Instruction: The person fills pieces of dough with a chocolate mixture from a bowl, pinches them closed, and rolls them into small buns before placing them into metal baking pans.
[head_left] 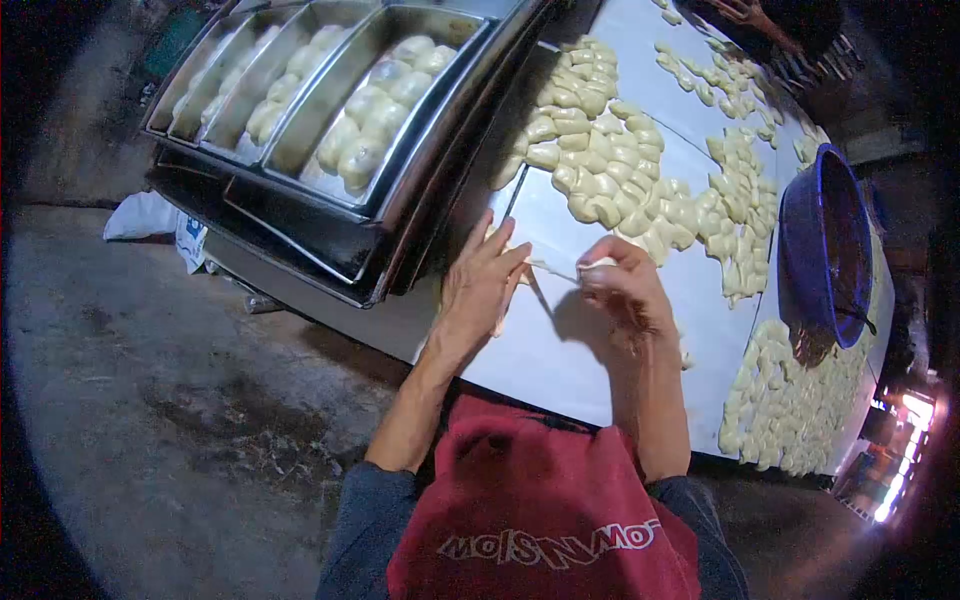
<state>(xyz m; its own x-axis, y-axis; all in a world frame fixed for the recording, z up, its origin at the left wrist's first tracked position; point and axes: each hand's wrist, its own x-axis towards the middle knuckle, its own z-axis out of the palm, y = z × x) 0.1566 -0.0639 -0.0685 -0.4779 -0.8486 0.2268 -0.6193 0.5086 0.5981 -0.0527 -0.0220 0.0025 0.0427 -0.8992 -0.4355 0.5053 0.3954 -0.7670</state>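
A strip of pale dough [552, 270] is stretched thin between my two hands above the white table. My left hand [480, 285] lies over the dough's left end near the table edge, with some dough showing under and beside its fingers. The right end is pinched between the thumb and fingers of my right hand [628, 285]. Many dough pieces [600, 165] lie close together on the table just beyond my hands.
Metal loaf pans [385, 210] with dough balls rest on stacked dark trays [290, 235] at the upper left. A blue basin [825, 245] stands at the right among more dough pieces [785, 400]. A co-worker's hand [740, 12] shows at the top right.
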